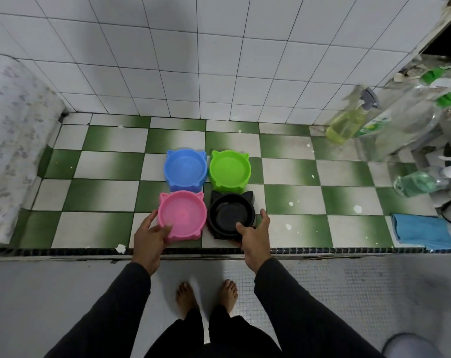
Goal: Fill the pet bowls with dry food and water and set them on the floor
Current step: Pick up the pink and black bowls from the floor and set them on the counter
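Left grip [149,235] clamped round pink bowl [182,215]'s near rim, right grip [254,235] likewise on black bowl [231,214].

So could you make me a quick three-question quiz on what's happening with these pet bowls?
1. True or false: the four bowls hold dry food.
2. Which bowl does the left hand grip? A) blue bowl B) pink bowl C) green bowl
3. Fill in: the right hand holds the ____ bowl.

Key: 1. False, they look empty. 2. B. 3. black bowl.
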Available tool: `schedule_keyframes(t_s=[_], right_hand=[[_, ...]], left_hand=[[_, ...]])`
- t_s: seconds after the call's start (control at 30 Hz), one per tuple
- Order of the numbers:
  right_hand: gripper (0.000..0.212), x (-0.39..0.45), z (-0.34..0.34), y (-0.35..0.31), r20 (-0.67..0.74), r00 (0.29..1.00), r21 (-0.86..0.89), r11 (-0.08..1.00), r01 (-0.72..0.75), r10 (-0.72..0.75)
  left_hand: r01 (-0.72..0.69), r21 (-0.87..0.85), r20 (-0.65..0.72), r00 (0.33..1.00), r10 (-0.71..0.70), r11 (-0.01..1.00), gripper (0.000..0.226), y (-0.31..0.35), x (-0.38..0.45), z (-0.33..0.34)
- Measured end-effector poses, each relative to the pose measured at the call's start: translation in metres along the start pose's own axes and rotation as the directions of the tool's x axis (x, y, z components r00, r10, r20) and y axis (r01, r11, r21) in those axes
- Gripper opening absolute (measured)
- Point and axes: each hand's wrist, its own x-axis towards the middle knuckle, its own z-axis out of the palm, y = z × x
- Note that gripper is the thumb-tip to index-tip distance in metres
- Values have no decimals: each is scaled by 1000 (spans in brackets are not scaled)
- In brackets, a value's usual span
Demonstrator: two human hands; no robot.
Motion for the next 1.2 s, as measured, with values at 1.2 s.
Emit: schedule_keyframes(t_s=[1.2], right_hand=[[36, 25, -14, -21, 46, 960, -841, 508, 186, -275]], left_hand=[[-124, 849, 26, 981, 194, 514, 60, 6, 29, 7]])
